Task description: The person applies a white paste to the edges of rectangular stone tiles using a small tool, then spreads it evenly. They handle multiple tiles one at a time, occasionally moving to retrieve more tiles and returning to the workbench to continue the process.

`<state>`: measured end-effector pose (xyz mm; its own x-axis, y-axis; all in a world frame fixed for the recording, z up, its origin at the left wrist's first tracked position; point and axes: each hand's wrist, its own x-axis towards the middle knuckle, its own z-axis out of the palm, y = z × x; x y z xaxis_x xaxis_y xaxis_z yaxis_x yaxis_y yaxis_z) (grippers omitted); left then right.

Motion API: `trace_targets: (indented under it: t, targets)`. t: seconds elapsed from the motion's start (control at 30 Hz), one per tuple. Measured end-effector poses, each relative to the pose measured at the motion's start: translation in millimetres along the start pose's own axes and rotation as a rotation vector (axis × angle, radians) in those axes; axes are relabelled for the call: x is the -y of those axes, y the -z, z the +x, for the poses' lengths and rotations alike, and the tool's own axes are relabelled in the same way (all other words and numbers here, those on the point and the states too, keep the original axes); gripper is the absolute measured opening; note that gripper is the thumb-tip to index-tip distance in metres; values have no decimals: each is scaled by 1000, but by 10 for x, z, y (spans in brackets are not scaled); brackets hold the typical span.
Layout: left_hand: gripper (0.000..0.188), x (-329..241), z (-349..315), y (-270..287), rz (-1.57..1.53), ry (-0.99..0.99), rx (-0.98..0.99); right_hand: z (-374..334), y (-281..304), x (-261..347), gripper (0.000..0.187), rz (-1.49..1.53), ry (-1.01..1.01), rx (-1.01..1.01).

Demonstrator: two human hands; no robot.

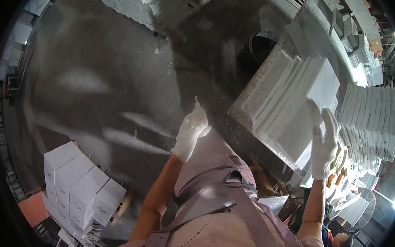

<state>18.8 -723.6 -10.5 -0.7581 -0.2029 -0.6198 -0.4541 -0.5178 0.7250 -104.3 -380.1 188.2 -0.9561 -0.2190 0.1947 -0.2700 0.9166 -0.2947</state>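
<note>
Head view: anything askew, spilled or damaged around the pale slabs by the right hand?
The pale slabs beside the gloved right hand look slightly askew: their far ends step unevenly instead of lining up. No spill or break shows; fine chips would be too small to tell.

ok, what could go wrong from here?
Pinch: the right hand shows between the slabs and the next stack; a shift could catch it.
Slip: the left hand is away from the slabs, so if one slides, it might go unsupported on that side.

White gloves (pixel 191 132) and a strapped mauve apron (pixel 217 157) are worn.
</note>
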Motion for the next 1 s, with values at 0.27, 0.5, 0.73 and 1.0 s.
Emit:
trace_targets:
  t: [0.27, 0.5, 0.73, 1.0]
  targets:
    - [54, -550, 1908, 216, 503, 65, -83, 710, -387, 438, 44, -86, -106, 21]
    - [84, -837, 3949, -2046, 519, 175, 444, 688, -338, 351, 40, -125, -282, 54]
    - [89, -1528, 3832, -2313, 1054, -151, 639, 759, -160, 1307, 37, 311, -622, -300]
    - [53, -3055, 2805, -2046, 753, -876, 565, 2053, -1961, 1746, 43, 1150, -736, -50]
